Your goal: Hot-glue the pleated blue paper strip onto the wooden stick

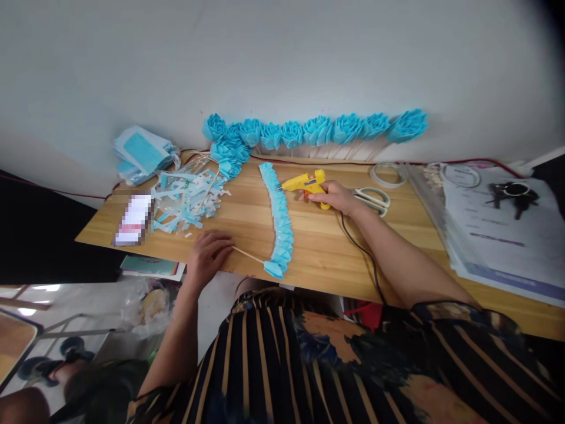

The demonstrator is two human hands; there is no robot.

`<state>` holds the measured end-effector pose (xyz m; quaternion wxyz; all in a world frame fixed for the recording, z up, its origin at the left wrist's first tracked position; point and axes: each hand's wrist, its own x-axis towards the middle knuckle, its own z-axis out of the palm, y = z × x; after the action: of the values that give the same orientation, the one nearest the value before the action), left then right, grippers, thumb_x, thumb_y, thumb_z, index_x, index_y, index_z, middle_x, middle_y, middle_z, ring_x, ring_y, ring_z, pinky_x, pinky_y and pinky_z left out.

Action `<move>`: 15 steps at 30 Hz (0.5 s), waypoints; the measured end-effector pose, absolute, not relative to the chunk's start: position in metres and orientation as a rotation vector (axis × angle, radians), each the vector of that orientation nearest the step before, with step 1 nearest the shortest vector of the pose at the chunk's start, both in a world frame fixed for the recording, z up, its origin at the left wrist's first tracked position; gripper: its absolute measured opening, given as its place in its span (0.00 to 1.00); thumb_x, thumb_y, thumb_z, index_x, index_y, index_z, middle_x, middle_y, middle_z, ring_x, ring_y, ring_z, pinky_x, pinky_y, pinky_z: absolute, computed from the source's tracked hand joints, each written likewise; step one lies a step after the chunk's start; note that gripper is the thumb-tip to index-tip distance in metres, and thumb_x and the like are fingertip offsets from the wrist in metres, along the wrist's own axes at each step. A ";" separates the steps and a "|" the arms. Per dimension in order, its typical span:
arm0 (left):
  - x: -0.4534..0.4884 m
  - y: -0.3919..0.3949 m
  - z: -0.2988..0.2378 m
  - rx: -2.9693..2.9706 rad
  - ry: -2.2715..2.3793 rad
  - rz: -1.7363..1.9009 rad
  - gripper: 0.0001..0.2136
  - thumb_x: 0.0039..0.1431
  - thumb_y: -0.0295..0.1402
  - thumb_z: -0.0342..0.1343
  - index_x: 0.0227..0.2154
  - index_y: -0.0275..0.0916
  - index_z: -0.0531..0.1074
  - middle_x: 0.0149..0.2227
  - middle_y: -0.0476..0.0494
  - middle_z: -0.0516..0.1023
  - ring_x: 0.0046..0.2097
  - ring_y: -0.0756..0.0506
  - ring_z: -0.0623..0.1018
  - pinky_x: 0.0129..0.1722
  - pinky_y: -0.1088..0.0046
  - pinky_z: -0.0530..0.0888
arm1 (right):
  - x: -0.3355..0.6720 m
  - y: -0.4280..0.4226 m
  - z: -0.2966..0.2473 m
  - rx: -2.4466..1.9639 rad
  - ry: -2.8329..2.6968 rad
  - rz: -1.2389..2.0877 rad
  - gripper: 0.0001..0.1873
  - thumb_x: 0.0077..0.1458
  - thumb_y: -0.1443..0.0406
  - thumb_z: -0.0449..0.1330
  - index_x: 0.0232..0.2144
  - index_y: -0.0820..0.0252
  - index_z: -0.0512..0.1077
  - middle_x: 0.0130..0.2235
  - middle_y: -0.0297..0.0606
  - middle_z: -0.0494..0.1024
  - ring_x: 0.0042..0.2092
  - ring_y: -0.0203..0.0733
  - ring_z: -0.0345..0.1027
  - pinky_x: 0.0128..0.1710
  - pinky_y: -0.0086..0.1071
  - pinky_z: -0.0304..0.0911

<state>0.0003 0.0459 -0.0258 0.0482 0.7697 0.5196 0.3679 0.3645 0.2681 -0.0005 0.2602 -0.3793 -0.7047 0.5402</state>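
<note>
My right hand (333, 195) is wrapped round the handle of a yellow hot glue gun (310, 181). Its nozzle points left, at the upper part of a long pleated blue strip (281, 221) that curves down the wooden table. At the strip's lower end, a thin wooden stick (248, 254) meets a folded blue piece. My left hand (210, 254) has its fingers closed on the stick's other end, near the table's front edge. A black cord (362, 250) runs from the glue gun toward my body.
Blue paper-like flowers (318, 131) on sticks line the wall. Face masks (143, 150), a heap of cut scraps (189, 200) and a phone (133, 218) lie left. Scissors (375, 200), a tape roll (388, 175), papers (507, 227) and keys (514, 194) lie right.
</note>
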 end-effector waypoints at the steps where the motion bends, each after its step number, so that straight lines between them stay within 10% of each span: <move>1: 0.000 0.046 -0.025 2.342 1.585 1.119 0.04 0.68 0.31 0.60 0.40 0.41 0.80 0.46 0.41 0.82 0.50 0.40 0.78 0.51 0.57 0.73 | 0.365 0.266 -0.002 -1.030 -1.928 1.437 0.19 0.47 0.53 0.72 0.38 0.57 0.83 0.40 0.39 0.86 0.41 0.50 0.79 0.39 0.36 0.72; 15: 0.000 0.046 -0.027 2.337 1.604 1.119 0.04 0.68 0.31 0.60 0.40 0.41 0.80 0.45 0.41 0.82 0.49 0.41 0.79 0.51 0.58 0.74 | 0.368 0.269 -0.002 -0.933 -2.217 1.343 0.23 0.53 0.49 0.67 0.43 0.57 0.84 0.46 0.38 0.86 0.51 0.55 0.78 0.54 0.41 0.69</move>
<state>0.0001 0.0455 -0.0266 0.0471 0.7659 0.5259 0.3668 0.3680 0.2694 -0.0021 0.1923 -0.3325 -0.7897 0.4785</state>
